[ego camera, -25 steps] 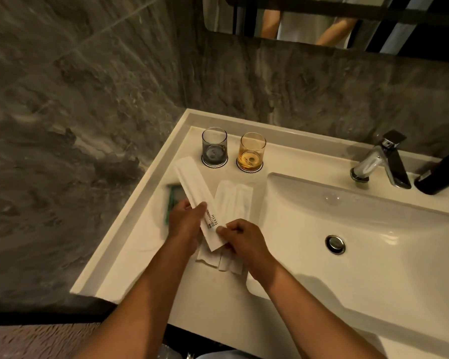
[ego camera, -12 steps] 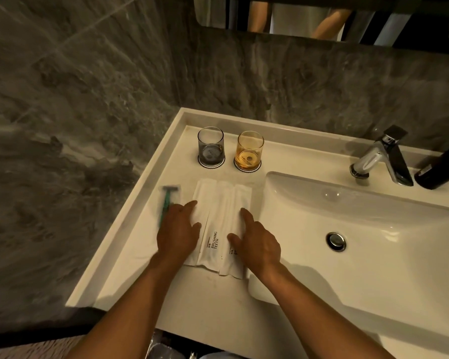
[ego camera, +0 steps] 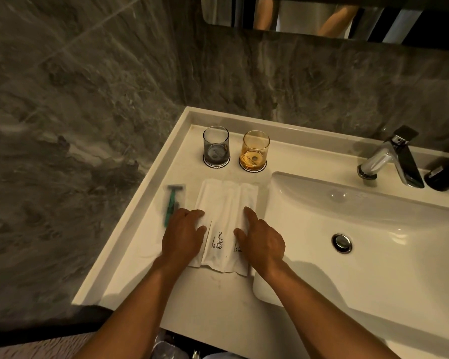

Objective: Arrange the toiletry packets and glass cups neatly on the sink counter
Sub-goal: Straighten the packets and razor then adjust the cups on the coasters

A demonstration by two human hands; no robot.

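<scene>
Several long white toiletry packets (ego camera: 224, 216) lie side by side on the white sink counter (ego camera: 145, 275), one printed "BRUSHING TEETH". My left hand (ego camera: 183, 234) rests flat on the leftmost packet, fingers apart. My right hand (ego camera: 261, 240) lies flat on the rightmost packet, index finger stretched forward. Neither hand holds anything. A green razor in a clear wrapper (ego camera: 173, 203) lies just left of the packets, by my left fingers. Behind them a grey glass cup (ego camera: 216, 146) and an amber glass cup (ego camera: 255, 151) stand upright on round coasters.
The white basin (ego camera: 373, 229) with its metal drain (ego camera: 342, 242) takes up the right side. A chrome faucet (ego camera: 389, 161) and a black bottle (ego camera: 446, 174) are at the back right. Grey marble walls close the left and back; a mirror hangs above.
One second ago both hands held a packet lifted at an angle over the others. It now lies flat among them, and both hands press down on the row. Little moved in the last half second.
</scene>
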